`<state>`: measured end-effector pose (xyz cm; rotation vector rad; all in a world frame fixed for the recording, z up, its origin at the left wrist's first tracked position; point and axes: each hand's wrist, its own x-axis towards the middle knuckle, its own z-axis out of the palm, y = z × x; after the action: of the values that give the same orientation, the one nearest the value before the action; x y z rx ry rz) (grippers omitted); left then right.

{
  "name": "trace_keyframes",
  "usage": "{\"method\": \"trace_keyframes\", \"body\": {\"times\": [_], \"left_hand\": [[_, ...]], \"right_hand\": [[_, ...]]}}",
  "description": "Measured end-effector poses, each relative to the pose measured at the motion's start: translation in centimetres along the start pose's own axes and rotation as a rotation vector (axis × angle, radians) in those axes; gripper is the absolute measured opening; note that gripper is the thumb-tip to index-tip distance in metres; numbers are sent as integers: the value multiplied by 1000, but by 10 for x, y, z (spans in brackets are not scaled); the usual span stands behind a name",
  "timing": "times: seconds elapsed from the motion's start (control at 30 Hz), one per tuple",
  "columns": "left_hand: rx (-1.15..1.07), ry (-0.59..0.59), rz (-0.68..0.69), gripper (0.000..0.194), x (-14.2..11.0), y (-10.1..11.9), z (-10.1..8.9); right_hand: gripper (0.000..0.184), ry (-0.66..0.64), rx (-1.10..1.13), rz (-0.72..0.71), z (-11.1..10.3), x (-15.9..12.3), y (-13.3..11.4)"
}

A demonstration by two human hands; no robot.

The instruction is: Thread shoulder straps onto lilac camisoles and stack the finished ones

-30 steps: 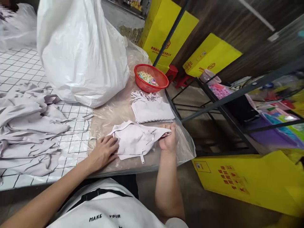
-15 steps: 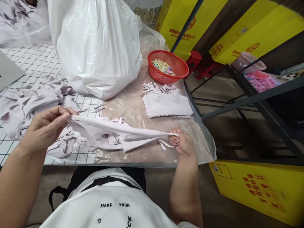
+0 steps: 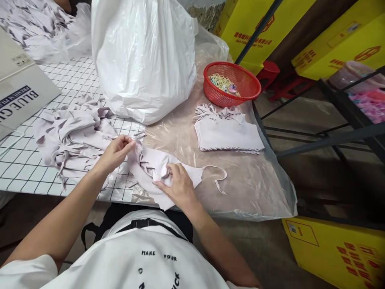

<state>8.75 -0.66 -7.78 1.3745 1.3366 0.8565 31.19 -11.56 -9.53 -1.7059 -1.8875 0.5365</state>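
Note:
A pale lilac strappy top [image 3: 192,173] lies partly bunched near the front edge of the table, one thin strap curling out to the right. My left hand [image 3: 118,150] pinches its left end between thumb and fingers. On the middle of the same top, my right hand [image 3: 182,186] has thumb and fingers closed round a fold of cloth. To the left is a loose heap of similar lilac garments [image 3: 75,132]. A neat stack of flat lilac tops [image 3: 230,134], straps gathered at its far side, rests to the right behind my right hand.
A large white plastic bag [image 3: 144,60] stands at the back. Behind the stack is a red basket [image 3: 231,82] holding small pale pieces. A carton [image 3: 24,88] sits at the left. Dark metal shelving [image 3: 327,140] and yellow boxes [image 3: 337,253] flank the table's right side.
The top was stretched taut between my hands; now it lies slack and bunched. My right hand has moved left, off the strap end, onto the middle of the cloth.

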Motion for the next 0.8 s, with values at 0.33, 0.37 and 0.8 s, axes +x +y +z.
{"method": "trace_keyframes", "body": {"times": [0.33,0.37,0.8], "left_hand": [[849,44,57,50,-36,-26,21],[887,36,10,44,-33,-21,16],[750,235,-61,16,-13,174,-97]], "right_hand": [[15,34,392,116,-45,41,6],[15,102,370,116,-55,47,5],[11,421,-191,-56,-188,93,-48]]}}
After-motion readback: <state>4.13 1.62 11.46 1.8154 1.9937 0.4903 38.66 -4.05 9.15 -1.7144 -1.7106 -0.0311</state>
